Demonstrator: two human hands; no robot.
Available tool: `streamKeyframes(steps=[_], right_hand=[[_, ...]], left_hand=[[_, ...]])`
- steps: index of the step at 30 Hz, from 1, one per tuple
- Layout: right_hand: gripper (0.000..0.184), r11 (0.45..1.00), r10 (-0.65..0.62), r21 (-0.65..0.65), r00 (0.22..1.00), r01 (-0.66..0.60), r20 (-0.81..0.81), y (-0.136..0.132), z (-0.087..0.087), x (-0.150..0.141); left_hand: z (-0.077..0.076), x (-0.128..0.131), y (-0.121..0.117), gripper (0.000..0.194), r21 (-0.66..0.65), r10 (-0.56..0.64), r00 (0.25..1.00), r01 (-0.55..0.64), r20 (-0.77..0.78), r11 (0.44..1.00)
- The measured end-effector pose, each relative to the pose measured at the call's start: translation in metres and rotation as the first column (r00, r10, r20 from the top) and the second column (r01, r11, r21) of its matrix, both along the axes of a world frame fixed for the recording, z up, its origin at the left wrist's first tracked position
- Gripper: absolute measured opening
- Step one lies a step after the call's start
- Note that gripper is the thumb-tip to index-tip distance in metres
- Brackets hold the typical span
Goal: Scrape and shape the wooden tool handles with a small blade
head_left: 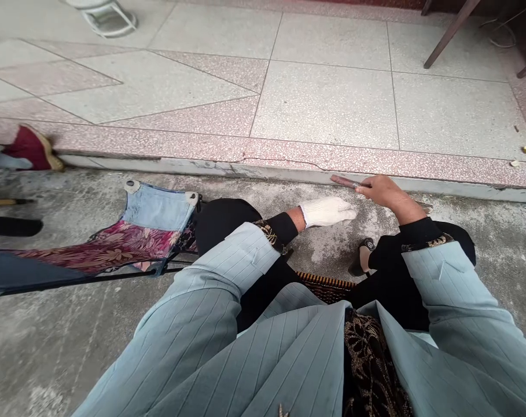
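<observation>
My left hand (pixel 327 212), in a white knitted glove, stretches over the concrete between my knees. Its fingers are extended and close together, with nothing visible in them. Just to its right, my bare right hand (pixel 382 191) is closed around one end of a short reddish-brown stick-like tool (pixel 343 181). A greyish band shows on the tool near my fingers, and its free end points left, in front of the step's edge. What kind of tool it is I cannot make out. The two hands are apart.
A raised terrazzo step (pixel 323 98) runs across in front of me. To my left stands a folding frame seat (pixel 158 211) with denim and floral cloth. A red shoe (pixel 30 147) is at far left. A woven seat (pixel 327 286) is beneath me; furniture legs (pixel 449 35) stand at upper right.
</observation>
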State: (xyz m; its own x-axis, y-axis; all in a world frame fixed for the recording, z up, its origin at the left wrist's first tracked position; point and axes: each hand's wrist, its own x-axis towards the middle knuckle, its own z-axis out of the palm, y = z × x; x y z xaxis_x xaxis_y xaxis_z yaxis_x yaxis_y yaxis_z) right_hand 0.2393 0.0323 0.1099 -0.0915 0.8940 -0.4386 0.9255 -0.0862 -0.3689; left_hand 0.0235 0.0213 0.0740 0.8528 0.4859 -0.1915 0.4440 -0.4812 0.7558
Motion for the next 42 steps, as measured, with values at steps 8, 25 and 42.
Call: streamKeyframes(steps=[8,25,42], right_hand=[[0.035,0.746,0.323,-0.503,0.898,-0.437,-0.299,-0.007,0.01,0.005],[0.037,0.998,-0.046,-0.054,0.856,0.022,-0.515,-0.003,0.007,0.015],[0.037,0.756,0.315,-0.422,0.844,-0.499,-0.434,-0.008,0.016,0.0]], left_hand=[[0.004,-0.014,0.017,0.041,-0.035,-0.055,0.998,0.056,0.044,0.998],[-0.009,-0.004,0.002,0.048,0.067,0.049,0.998,-0.045,-0.049,0.997],[0.02,-0.016,0.02,0.035,0.221,-0.024,0.992,0.051,-0.121,0.974]])
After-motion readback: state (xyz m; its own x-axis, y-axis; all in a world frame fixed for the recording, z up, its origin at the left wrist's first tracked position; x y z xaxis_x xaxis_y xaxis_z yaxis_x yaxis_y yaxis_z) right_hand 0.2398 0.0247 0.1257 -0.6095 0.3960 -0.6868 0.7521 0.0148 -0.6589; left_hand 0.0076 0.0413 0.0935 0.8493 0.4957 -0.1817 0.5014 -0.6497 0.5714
